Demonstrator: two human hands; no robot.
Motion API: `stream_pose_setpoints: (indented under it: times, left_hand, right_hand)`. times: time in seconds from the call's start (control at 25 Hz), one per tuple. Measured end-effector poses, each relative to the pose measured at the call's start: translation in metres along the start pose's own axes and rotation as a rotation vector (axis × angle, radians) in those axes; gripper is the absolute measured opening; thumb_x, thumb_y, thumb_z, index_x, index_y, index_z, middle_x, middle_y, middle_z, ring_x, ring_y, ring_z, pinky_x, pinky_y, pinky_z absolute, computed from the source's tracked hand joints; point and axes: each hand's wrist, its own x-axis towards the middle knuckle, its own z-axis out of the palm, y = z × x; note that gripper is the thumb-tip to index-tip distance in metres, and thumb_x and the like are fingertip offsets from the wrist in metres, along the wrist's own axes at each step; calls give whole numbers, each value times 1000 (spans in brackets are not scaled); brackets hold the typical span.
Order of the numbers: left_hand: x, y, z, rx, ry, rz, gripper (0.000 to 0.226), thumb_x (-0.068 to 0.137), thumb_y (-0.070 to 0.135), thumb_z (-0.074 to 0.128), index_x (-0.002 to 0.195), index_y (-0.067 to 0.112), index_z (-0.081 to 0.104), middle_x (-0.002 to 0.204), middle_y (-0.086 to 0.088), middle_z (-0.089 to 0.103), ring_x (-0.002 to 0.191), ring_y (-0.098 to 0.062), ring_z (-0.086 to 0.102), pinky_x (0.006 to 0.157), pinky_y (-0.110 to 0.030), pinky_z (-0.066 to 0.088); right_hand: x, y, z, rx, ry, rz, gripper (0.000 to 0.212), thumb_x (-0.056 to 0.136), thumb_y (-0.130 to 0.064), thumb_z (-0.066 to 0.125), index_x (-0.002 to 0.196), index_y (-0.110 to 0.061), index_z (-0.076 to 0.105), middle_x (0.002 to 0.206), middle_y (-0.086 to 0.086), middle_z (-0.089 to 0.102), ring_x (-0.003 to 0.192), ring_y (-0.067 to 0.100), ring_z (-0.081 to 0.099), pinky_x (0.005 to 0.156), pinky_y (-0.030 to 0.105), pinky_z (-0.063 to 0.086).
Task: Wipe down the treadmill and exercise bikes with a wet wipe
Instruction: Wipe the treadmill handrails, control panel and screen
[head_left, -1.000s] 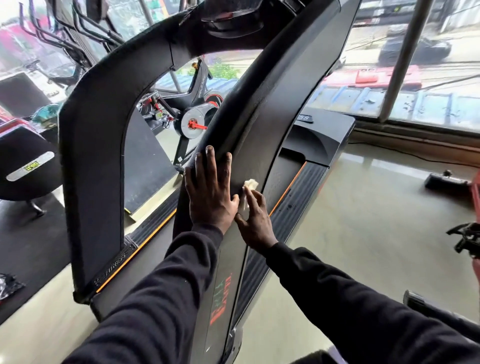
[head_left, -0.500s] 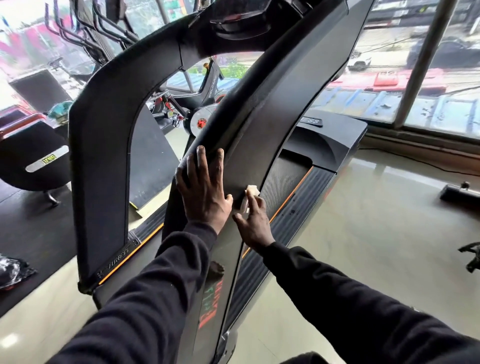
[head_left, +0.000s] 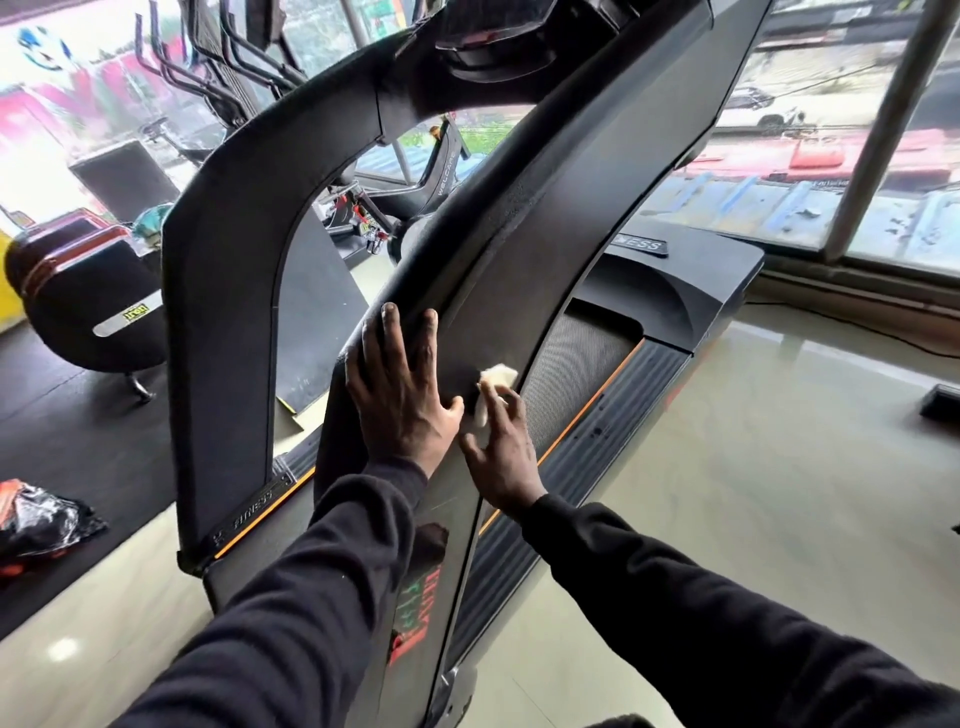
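A black treadmill (head_left: 597, 197) fills the middle of the head view, its near upright slanting up to the right. My left hand (head_left: 400, 395) lies flat on that upright with straight, spread fingers. My right hand (head_left: 501, 447) is just to its right and presses a small crumpled white wet wipe (head_left: 496, 379) against the upright's panel with its fingertips. Most of the wipe is under my fingers. An exercise bike (head_left: 415, 202) stands behind, seen through the treadmill frame.
The treadmill belt (head_left: 576, 374) and orange-edged side rail (head_left: 613, 415) run down to the right. A glossy floor (head_left: 779, 467) spreads right. A black seat (head_left: 88, 312) and a crumpled black bag (head_left: 41, 525) sit at the left. Windows with a metal post (head_left: 883, 124) line the back.
The view has shifted slightly rightward. Both hands stay on the upright; my right hand with the wipe has slid a little along the panel.
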Motion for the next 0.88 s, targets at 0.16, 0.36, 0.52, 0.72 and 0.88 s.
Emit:
stream_pose_setpoints:
  times: [0.16, 0.36, 0.52, 0.72, 0.88]
  left_hand:
    - [1, 2, 0, -6, -3, -24, 103, 64, 47, 80, 151, 20, 32, 156, -21, 27, 141, -39, 26, 113, -57, 21]
    - [6, 7, -4, -31, 9, -26, 92, 71, 42, 73, 150, 19, 34, 155, -20, 25, 139, -41, 28, 112, -60, 24]
    - [18, 17, -5, -13, -39, -17, 108, 59, 45, 82, 151, 20, 32, 157, -20, 24, 140, -41, 28, 113, -58, 21]
    - [17, 21, -2, 20, -25, -21, 114, 55, 46, 85, 152, 19, 32, 157, -21, 24, 140, -42, 25, 112, -59, 24]
    - [16, 23, -2, 25, -9, -22, 113, 54, 43, 86, 151, 20, 33, 157, -20, 23, 140, -41, 25, 112, -58, 24]
  right_hand:
    - [0, -3, 1, -10, 18, -110, 73, 83, -8, 58, 150, -11, 30, 146, 14, 30, 136, 25, 35, 112, 30, 34]
    - [4, -17, -3, -16, 46, -184, 60, 89, -11, 41, 148, -13, 33, 145, 15, 32, 134, 25, 35, 112, 31, 33]
    - [18, 2, -14, -15, 29, -46, 70, 83, 1, 41, 151, -7, 26, 147, 17, 28, 135, 29, 32, 112, 29, 31]
    - [2, 18, -7, -36, -90, -83, 69, 87, 1, 50, 151, -7, 25, 148, 16, 26, 136, 24, 30, 107, 17, 25]
    - [13, 22, -11, -25, -64, 77, 67, 91, -9, 54, 151, -8, 24, 148, 14, 26, 135, 27, 34, 109, 29, 29]
